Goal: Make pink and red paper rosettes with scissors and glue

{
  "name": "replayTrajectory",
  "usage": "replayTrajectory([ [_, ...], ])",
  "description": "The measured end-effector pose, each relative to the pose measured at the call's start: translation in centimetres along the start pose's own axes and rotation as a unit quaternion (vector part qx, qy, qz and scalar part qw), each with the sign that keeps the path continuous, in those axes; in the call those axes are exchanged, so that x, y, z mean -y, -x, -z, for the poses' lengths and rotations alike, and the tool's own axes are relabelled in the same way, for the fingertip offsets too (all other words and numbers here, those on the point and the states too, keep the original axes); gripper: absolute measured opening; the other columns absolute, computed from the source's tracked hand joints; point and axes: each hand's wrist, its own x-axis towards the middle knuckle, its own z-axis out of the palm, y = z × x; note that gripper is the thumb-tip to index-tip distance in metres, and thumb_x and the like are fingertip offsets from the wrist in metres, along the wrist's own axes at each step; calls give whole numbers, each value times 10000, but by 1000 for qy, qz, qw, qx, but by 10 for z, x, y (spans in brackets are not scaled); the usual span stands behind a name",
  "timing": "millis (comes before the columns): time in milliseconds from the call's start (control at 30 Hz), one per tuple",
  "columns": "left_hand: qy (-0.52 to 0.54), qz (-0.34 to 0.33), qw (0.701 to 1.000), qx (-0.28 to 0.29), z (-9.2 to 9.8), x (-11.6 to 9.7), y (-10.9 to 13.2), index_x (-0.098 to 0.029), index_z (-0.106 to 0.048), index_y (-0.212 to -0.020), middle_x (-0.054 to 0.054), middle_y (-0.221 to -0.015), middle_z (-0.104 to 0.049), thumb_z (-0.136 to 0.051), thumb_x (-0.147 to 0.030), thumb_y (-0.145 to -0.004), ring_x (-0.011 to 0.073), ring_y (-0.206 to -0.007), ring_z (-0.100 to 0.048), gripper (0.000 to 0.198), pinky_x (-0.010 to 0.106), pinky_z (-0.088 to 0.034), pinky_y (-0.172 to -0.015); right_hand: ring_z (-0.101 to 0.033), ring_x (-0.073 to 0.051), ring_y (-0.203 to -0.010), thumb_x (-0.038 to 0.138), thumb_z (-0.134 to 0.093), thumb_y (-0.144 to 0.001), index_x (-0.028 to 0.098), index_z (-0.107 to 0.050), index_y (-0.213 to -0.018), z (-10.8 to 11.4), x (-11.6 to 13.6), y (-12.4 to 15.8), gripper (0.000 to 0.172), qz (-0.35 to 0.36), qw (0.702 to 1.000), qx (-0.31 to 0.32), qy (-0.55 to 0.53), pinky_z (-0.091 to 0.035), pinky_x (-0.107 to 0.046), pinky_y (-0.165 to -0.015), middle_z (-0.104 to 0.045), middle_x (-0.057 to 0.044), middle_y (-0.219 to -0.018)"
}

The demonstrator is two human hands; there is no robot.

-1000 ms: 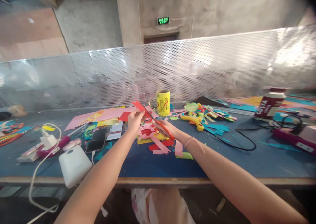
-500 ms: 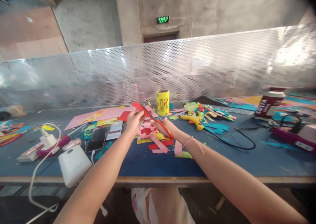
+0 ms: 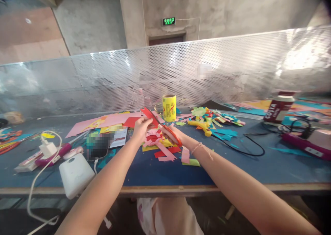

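Observation:
My left hand (image 3: 142, 128) pinches a strip of red paper (image 3: 148, 113) above the middle of the table. My right hand (image 3: 177, 135) is wrapped round a pair of scissors with orange-red handles (image 3: 172, 134). The scissor blades reach up and left to the red paper, against my left fingers; how far they are parted I cannot tell. Beneath both hands lies a heap of pink, red and yellow paper cuttings (image 3: 165, 150). A pink sheet (image 3: 113, 119) lies behind my left hand.
Behind my hands stands a yellow roll (image 3: 169, 108). To the right lie a yellow glue gun (image 3: 203, 126), paper scraps (image 3: 226, 117) and a brown bottle (image 3: 279, 106). On the left are a white box-shaped device (image 3: 76, 174), a power strip (image 3: 53, 155) and cables. A perforated metal screen (image 3: 165, 69) rises behind.
The red paper's far end now shows a split, with two points apart. Both hands keep nearly the same place and grip; the whole view has shifted slightly.

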Motion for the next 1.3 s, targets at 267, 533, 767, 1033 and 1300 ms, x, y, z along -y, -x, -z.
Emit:
replayTrajectory([
  [267,8,7,1000,10,-1,3,-1,-144,-540,-625,-32,-554,-556,-709,-195,-568,89,-509,-548,186,251,-462,-600,-360,-89,-275,694,-464,-723,210,-344,-508,-5,8,0,544,-40,998,-47,34,-308,-227,-294,-337,44,-355],
  [533,35,5,999,-13,0,-1,-1,-148,-529,-636,-44,-550,-549,-719,-197,-546,84,-502,-543,216,233,-458,-570,-304,-62,-332,693,-422,-739,201,-374,-551,2,2,-4,529,-2,999,-44,1,-260,-198,-320,-325,61,-391],
  [767,45,-2,999,-10,0,-2,0,-141,-577,-671,-20,-615,-601,-721,-214,-548,91,-537,-564,203,219,-450,-555,-285,-63,-391,680,-424,-747,197,-383,-576,1,-2,-3,514,9,1000,-7,7,-267,-204,-362,-338,58,-446],
  [1033,42,-10,999,-6,-1,2,-1,-146,-558,-612,-34,-556,-566,-742,-227,-516,83,-498,-535,223,223,-451,-555,-284,-53,-376,699,-386,-760,188,-388,-602,-1,-2,-4,535,-1,999,-10,31,-269,-197,-365,-343,62,-439],
  [1300,71,9,997,-14,-3,0,0,-146,-543,-569,-38,-546,-561,-741,-182,-508,79,-495,-542,211,217,-449,-553,-334,-69,-334,705,-375,-761,195,-372,-589,-5,1,-4,538,-34,998,-28,50,-304,-216,-350,-323,57,-425],
])
